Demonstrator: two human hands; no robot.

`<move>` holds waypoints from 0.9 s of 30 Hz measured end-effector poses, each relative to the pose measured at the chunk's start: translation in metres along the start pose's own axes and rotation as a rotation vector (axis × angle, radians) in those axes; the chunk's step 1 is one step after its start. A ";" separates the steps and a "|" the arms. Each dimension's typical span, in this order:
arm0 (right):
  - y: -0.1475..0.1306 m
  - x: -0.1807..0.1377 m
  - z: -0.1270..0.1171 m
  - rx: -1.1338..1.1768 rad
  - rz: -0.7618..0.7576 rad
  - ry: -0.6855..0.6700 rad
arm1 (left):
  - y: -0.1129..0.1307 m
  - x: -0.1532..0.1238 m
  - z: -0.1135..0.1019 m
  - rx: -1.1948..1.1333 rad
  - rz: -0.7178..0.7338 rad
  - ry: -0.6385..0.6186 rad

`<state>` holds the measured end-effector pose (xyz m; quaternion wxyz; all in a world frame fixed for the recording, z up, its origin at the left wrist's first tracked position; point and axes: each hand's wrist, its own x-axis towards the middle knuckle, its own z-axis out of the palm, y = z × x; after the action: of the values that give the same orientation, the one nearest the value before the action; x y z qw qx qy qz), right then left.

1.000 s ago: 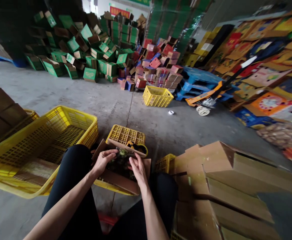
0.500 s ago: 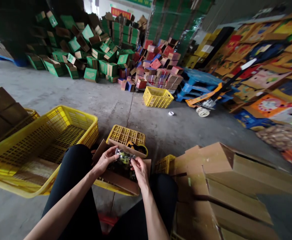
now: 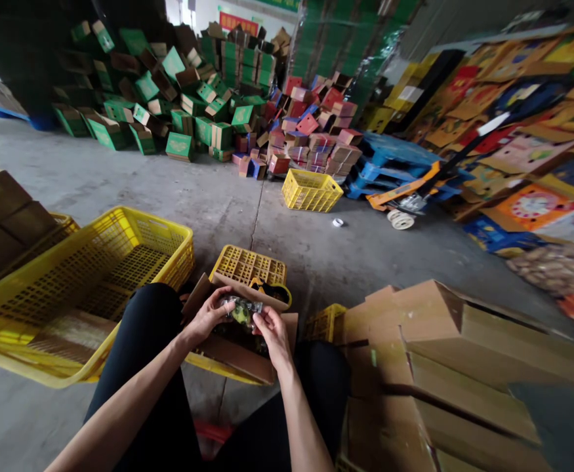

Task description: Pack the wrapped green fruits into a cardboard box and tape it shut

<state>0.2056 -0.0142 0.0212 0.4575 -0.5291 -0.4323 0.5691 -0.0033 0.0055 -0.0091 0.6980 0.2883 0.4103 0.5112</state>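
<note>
The left hand (image 3: 211, 314) and right hand (image 3: 273, 331) pinch the left and right ends of a shiny green packet (image 3: 242, 313) above the open box (image 3: 242, 362), probably to hold it flat, though the box's dark inside is hard to see.

The light is dim and grey, brightest at the white wall (image 3: 205, 16) in the back, while the upper left corner sinks to near-black. Small glints catch on the clear wrapper (image 3: 243, 311) — the carton (image 3: 242, 360) below is dark inside — and boxes (image 3: 537, 208) toward the right edge look stretched and smeared.
</note>
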 end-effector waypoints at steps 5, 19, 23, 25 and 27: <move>0.001 0.000 -0.002 -0.025 0.002 -0.051 | -0.001 -0.001 0.000 -0.026 -0.005 -0.012; 0.007 0.004 -0.009 -0.156 -0.135 0.100 | -0.005 0.000 -0.002 0.014 -0.219 -0.139; 0.001 0.002 -0.007 -0.138 -0.186 0.039 | -0.002 -0.001 -0.002 0.025 -0.191 -0.101; 0.000 0.001 -0.007 -0.135 -0.198 0.026 | 0.000 -0.002 -0.002 0.034 -0.156 -0.087; 0.001 0.001 -0.008 -0.130 -0.203 0.020 | 0.001 -0.002 -0.001 0.033 -0.123 -0.080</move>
<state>0.2132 -0.0131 0.0194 0.4817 -0.5170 -0.5150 0.4852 -0.0054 0.0036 -0.0079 0.7392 0.2944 0.4074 0.4483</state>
